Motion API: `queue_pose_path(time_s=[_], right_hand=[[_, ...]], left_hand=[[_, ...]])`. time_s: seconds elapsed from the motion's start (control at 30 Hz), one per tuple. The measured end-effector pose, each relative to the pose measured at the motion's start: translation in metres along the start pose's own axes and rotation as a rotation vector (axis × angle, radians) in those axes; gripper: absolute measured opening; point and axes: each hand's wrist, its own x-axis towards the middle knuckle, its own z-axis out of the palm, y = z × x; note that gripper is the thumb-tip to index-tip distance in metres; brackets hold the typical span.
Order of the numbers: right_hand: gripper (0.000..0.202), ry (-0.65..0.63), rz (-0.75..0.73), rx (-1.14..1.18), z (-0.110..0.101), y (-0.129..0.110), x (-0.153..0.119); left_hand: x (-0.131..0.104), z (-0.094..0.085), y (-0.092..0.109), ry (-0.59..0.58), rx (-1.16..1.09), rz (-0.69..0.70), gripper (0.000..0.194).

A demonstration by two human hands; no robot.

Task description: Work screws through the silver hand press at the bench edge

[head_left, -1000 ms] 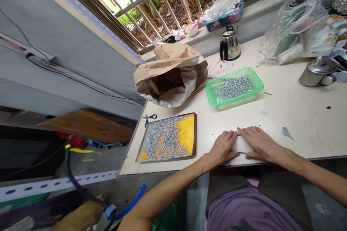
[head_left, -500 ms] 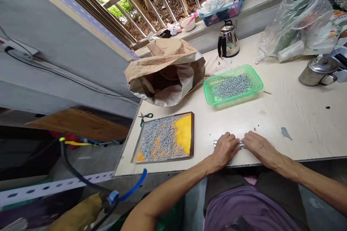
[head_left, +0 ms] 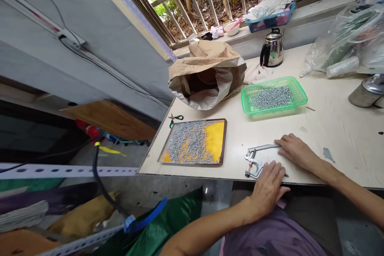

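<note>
- Head view: note tray (head_left: 224, 141) of small metal pins (head_left: 192, 142), left and nearside of green basket (head_left: 277, 111).
- Find metal pliers (head_left: 264, 147) flat, nearside of basket, handles spread; probably stiff, fairly light, springy. Best held mid-handle, clear of head.
- See left hand (head_left: 268, 186) draped over near handle; can't tell if closed.
- See right hand (head_left: 300, 154) open, fingertips at far handle's end.

One metal tool (head_left: 254, 161), two baskets (head_left: 274, 110), one kettle (head_left: 275, 53)
</note>
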Motion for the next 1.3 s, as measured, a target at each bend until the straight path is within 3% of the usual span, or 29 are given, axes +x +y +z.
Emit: queue_pose_path(time_s=[0.17, 0.27, 0.37, 0.5, 0.6, 0.67, 0.73, 0.8, 0.9, 1.0, 1.07, 1.13, 1.2, 1.3], right_hand=[[0.015, 0.078, 0.096, -0.129, -0.012, -0.023, 0.023], [0.016, 0.009, -0.133, -0.056, -0.014, -0.051, 0.034], [0.011, -0.097, -0.419, -0.028, -0.004, -0.082, 0.042], [0.017, -0.105, -0.58, -0.125, 0.024, -0.105, 0.051], [0.022, 0.019, -0.663, -0.115, 0.037, -0.108, 0.056], [0.026, 0.157, -0.674, -0.029, 0.033, -0.107, 0.059], [0.027, 0.334, -0.65, 0.089, 0.013, -0.101, 0.064], [0.024, 0.52, -0.583, 0.156, -0.019, -0.088, 0.074], [0.03, 0.669, -0.315, 0.006, -0.071, -0.055, 0.091], [0.056, 0.658, -0.029, -0.255, -0.095, -0.024, 0.094], [0.062, 0.611, -0.005, -0.202, -0.087, -0.016, 0.082], [0.055, 0.516, -0.061, -0.028, -0.065, -0.018, 0.061], [0.045, 0.417, -0.113, 0.152, -0.038, -0.029, 0.039], [0.038, 0.369, -0.118, 0.26, -0.006, -0.048, 0.01]], left_hand=[[0.006, -0.007, 0.003, -0.023, -0.09, -0.047, 0.042], [0.006, -0.006, 0.001, -0.033, -0.143, -0.042, 0.046], [0.002, 0.003, -0.001, -0.072, -0.152, -0.054, 0.045], [-0.002, 0.011, -0.006, -0.105, -0.082, -0.03, 0.047], [0.0, 0.009, -0.008, -0.128, -0.045, -0.001, 0.048], [0.002, 0.005, -0.007, -0.147, -0.038, 0.013, 0.049], [0.003, -0.001, -0.008, -0.135, -0.039, 0.058, 0.047], [0.003, -0.01, -0.014, -0.065, -0.035, 0.113, 0.041], [0.0, -0.036, -0.046, 0.161, 0.037, 0.017, 0.025], [-0.004, -0.075, -0.1, 0.348, 0.199, -0.383, 0.018], [-0.006, -0.103, -0.139, 0.361, 0.326, -0.667, 0.015], [-0.008, -0.126, -0.171, 0.268, 0.411, -0.821, 0.014], [-0.009, -0.138, -0.191, 0.119, 0.469, -0.897, 0.015], [-0.01, -0.14, -0.206, -0.043, 0.514, -0.905, 0.017]])
